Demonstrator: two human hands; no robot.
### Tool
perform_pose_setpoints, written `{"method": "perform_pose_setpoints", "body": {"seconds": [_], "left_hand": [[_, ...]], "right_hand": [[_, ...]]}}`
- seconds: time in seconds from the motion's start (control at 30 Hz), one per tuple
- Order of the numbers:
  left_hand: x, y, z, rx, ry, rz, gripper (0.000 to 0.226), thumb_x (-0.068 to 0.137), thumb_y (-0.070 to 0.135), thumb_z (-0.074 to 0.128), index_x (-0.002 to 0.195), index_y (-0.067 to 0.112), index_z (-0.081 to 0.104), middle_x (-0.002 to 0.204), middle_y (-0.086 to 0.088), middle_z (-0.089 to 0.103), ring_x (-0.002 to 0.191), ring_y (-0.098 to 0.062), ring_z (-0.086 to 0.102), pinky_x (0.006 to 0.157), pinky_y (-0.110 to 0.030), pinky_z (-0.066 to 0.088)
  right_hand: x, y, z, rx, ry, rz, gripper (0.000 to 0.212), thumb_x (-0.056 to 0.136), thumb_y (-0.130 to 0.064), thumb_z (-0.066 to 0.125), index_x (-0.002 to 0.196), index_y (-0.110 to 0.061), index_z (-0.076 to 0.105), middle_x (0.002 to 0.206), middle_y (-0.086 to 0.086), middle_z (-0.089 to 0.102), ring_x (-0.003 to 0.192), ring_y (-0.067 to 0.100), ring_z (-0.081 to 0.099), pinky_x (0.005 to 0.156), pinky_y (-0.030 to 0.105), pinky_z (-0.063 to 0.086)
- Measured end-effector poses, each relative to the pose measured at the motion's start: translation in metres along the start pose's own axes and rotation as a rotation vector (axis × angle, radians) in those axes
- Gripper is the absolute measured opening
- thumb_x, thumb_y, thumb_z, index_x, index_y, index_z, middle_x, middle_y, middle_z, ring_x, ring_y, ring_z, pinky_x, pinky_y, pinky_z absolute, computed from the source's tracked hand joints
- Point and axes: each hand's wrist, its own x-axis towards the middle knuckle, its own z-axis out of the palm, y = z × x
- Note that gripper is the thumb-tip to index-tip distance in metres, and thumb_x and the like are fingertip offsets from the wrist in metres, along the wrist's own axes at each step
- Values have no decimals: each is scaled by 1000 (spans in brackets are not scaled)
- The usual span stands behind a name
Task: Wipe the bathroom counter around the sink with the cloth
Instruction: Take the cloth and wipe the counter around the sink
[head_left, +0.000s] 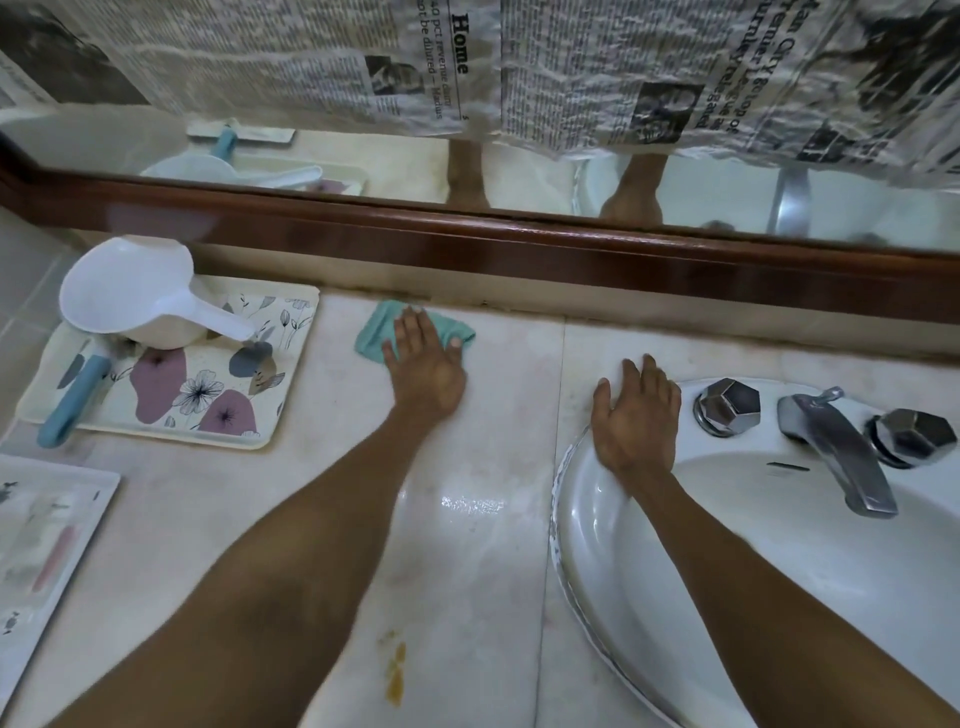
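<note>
Head view: pale marble tabletop (483, 571) fills the scene, running under a wood-framed mirror (519, 176) papered with newsprint. White sink (649, 571), cut off at right, carries a chrome faucet (836, 452). Floral tray (171, 410) at left holds a white dipper (135, 291). Left hand (423, 364) lies flat, grip released, pressing the teal cloth (374, 338) near the back wall; its long axis runs left-right, partly hidden under the fingers. Right hand (636, 421) rests open on the sink rim. A yellowish stain (396, 675) marks the near tabletop.
</note>
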Motion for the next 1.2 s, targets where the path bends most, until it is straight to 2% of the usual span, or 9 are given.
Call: {"method": "perform_pose_setpoints", "body": {"seconds": [0.07, 0.17, 0.3, 0.37, 0.5, 0.63, 0.8, 1.03, 1.2], "left_hand": [[-5, 36, 12, -18, -24, 3, 67, 109, 40, 17, 160, 2, -1, 170, -15, -2, 157, -29, -3, 124, -50, -4], [-45, 55, 25, 37, -122, 287, 67, 109, 41, 20, 161, 4, 0, 170, -13, -1, 157, -27, -3, 126, -50, -3], [-93, -4, 10, 177, -253, 750, 66, 108, 48, 19, 163, 14, 4, 170, -2, 0, 157, -18, -3, 127, -44, 0], [-82, -43, -7, 221, -280, 852, 65, 107, 49, 18, 163, 19, 6, 170, 2, 1, 156, -14, -2, 127, -39, -1], [-30, -41, -19, 146, -211, 512, 71, 102, 56, 10, 163, 20, 6, 171, 0, 4, 157, -18, 2, 125, -52, 7], [-26, 29, 14, 72, -103, 212, 63, 109, 43, 16, 163, 14, 0, 171, -3, -3, 157, -24, -6, 124, -49, -7], [-108, 33, 32, 75, -192, 530, 63, 108, 44, 18, 163, 15, 7, 171, -2, 2, 157, -25, -3, 125, -53, 4], [-161, -33, 18, 224, -278, 893, 61, 109, 47, 20, 163, 23, 5, 171, 5, 0, 157, -16, -7, 126, -38, -6], [-95, 22, 20, 168, -245, 674, 61, 109, 45, 22, 163, 22, 8, 171, 3, 6, 158, -19, 1, 126, -47, 3]], "right_hand": [[1, 0, 0, 0, 4, -2, 49, 99, -38, 33, 135, -8, 47, 150, 19, 41, 136, 34, 37, 117, 45, 22], [2, 2, 0, 9, 12, -11, 49, 99, -35, 31, 134, -7, 49, 149, 20, 42, 135, 35, 38, 116, 45, 23], [1, 1, -2, 31, -1, -1, 51, 99, -36, 27, 134, -7, 49, 149, 20, 42, 135, 35, 38, 116, 46, 24], [0, 1, -4, 38, -16, 7, 51, 99, -37, 27, 135, -7, 48, 151, 19, 40, 137, 34, 36, 117, 45, 23], [0, 1, -3, 38, -20, 2, 52, 100, -39, 27, 135, -8, 48, 151, 18, 39, 137, 33, 35, 118, 44, 22], [1, 3, -1, 41, -17, -7, 52, 99, -40, 28, 136, -8, 48, 151, 19, 39, 138, 33, 35, 117, 44, 21], [0, 3, -6, 66, -27, -15, 55, 98, -40, 26, 136, -7, 49, 151, 20, 40, 138, 32, 36, 118, 43, 20], [-5, 1, -11, 59, -71, -27, 55, 97, -38, 30, 138, -6, 48, 152, 21, 38, 139, 33, 35, 120, 43, 16], [-4, 0, -11, 41, -82, -31, 51, 99, -35, 33, 139, -5, 46, 152, 21, 37, 140, 34, 35, 119, 44, 15]]}}
